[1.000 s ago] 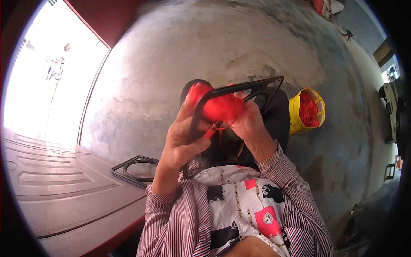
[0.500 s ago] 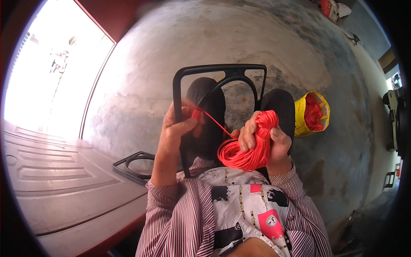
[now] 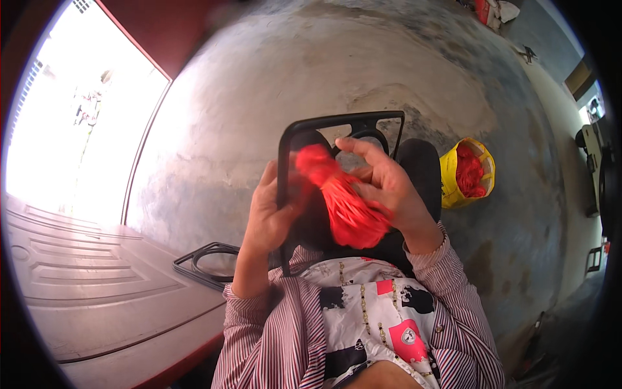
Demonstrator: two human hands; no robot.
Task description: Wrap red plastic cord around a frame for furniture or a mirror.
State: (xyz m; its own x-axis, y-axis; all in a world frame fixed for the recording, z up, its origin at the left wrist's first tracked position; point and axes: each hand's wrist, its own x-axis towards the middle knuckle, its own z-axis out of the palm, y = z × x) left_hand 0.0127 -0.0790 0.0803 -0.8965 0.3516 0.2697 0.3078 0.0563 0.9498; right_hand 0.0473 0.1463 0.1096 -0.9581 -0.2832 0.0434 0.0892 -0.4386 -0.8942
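Note:
A hank of red cord [image 3: 353, 211], bound near its upper end and blurred by motion, lies slantwise between my hands, above my lap. My left hand [image 3: 265, 211] is closed at the left bar of a black frame [image 3: 350, 120], by the hank's upper end; its fingertips are blurred and partly hidden behind the cord and bar. On the hank's other side is my right hand [image 3: 395, 188], its index finger stretched out toward the frame and its lower fingers against the cord. The frame stands upright at my knees, with a curved black bar inside its top.
A yellow bucket-like container [image 3: 447, 185] with red cord in it stands on the concrete floor [image 3: 518, 259] right of my knees. Another black frame [image 3: 207, 262] lies to my left, beside a pale panelled door-like surface [image 3: 97, 259]. A bright doorway [image 3: 84, 117] opens at upper left.
The hank has moved left from my right hand toward my left, its bound end now at the frame's left bar. My right hand has loosened, its index finger stretching out.

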